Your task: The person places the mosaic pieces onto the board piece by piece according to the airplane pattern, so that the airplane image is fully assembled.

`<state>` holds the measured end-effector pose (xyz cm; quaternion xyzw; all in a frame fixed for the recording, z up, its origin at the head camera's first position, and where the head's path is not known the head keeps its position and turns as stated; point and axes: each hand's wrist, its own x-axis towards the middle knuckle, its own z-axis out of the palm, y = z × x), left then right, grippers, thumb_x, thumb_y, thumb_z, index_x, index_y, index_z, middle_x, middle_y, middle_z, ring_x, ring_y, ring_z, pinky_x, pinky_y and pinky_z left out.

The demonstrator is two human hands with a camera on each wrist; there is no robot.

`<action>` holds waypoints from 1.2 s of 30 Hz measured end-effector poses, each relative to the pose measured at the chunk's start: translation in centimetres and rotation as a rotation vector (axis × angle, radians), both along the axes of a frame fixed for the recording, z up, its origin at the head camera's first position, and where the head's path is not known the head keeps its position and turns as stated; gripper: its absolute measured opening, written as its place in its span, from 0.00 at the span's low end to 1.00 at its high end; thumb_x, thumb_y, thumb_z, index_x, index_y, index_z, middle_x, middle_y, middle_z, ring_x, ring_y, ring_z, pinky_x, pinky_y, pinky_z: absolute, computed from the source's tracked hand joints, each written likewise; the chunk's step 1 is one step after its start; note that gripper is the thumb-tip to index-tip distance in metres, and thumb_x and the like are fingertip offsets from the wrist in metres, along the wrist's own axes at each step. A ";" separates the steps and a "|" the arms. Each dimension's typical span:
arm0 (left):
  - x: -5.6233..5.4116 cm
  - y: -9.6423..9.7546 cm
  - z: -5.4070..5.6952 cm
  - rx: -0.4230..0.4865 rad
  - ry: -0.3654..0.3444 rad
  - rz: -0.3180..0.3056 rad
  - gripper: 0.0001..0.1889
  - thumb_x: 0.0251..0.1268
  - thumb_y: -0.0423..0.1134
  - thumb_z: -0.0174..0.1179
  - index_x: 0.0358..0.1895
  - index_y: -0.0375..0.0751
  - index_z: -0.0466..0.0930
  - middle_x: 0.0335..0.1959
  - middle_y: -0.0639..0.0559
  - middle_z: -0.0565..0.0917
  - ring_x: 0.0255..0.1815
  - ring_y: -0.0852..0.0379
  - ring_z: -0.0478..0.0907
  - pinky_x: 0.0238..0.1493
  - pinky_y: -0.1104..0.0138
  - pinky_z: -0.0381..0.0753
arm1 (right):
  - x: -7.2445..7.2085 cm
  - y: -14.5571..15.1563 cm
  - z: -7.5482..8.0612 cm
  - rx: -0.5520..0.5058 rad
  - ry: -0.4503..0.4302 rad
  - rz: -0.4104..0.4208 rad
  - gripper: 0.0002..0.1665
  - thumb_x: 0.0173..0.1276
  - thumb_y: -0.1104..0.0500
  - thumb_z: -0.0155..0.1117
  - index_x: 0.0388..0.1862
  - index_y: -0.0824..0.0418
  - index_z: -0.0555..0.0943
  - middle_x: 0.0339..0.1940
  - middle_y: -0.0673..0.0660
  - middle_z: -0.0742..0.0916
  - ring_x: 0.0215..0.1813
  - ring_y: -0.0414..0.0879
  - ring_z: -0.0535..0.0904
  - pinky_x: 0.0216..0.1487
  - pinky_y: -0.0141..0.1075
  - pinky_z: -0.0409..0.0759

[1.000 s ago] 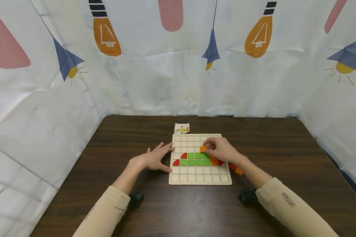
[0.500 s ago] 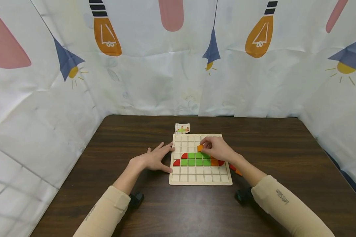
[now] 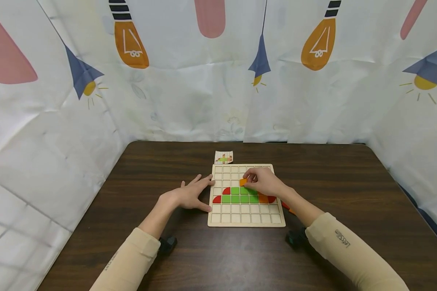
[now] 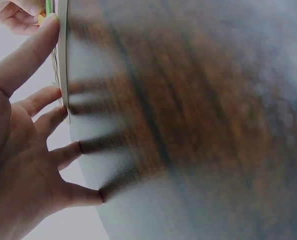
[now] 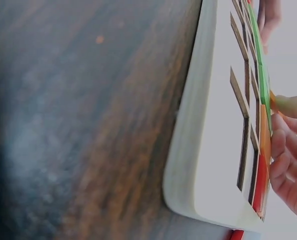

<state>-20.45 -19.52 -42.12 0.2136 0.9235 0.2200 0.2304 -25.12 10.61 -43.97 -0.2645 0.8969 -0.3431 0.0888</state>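
A pale wooden grid board point(image 3: 245, 219) lies on the dark table. Two rows of it carry green square tiles point(image 3: 235, 199), red rounded tiles point(image 3: 216, 199) and an orange tile point(image 3: 263, 199). Between thumb and fingertips my right hand point(image 3: 265, 181) pinches an orange square tile point(image 3: 242, 182), just above the upper green row. The left hand point(image 3: 187, 197) is spread at the board's left edge, its thumb and a finger touching the rim. In the left wrist view the other fingertips point(image 4: 96, 197) of that hand rest on the table.
Behind the board lies a small card point(image 3: 223, 157) printed with a coloured grid pattern. Loose red and orange tiles point(image 3: 286, 206) sit by the board's right edge, partly hidden by the right forearm. A patterned white cloth point(image 3: 189, 109) hangs behind the table.
My right hand has shifted a little to the left over the board, carrying the orange tile with it. The left hand has stayed at the board's edge.
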 end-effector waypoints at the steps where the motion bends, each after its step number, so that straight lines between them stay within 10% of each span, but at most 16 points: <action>1: 0.0 0.0 0.0 0.001 -0.002 0.000 0.48 0.62 0.53 0.74 0.81 0.46 0.59 0.85 0.48 0.44 0.84 0.40 0.35 0.70 0.26 0.32 | 0.0 0.0 0.0 -0.001 -0.001 0.002 0.13 0.68 0.61 0.74 0.49 0.64 0.86 0.34 0.50 0.84 0.35 0.43 0.78 0.41 0.38 0.80; 36: -0.2 0.1 -0.2 -0.023 -0.002 -0.001 0.48 0.62 0.54 0.73 0.81 0.47 0.59 0.85 0.48 0.43 0.84 0.40 0.34 0.70 0.27 0.33 | 1.7 4.8 1.6 0.011 -0.001 -0.012 0.11 0.71 0.59 0.69 0.50 0.62 0.86 0.35 0.48 0.85 0.37 0.45 0.79 0.41 0.40 0.80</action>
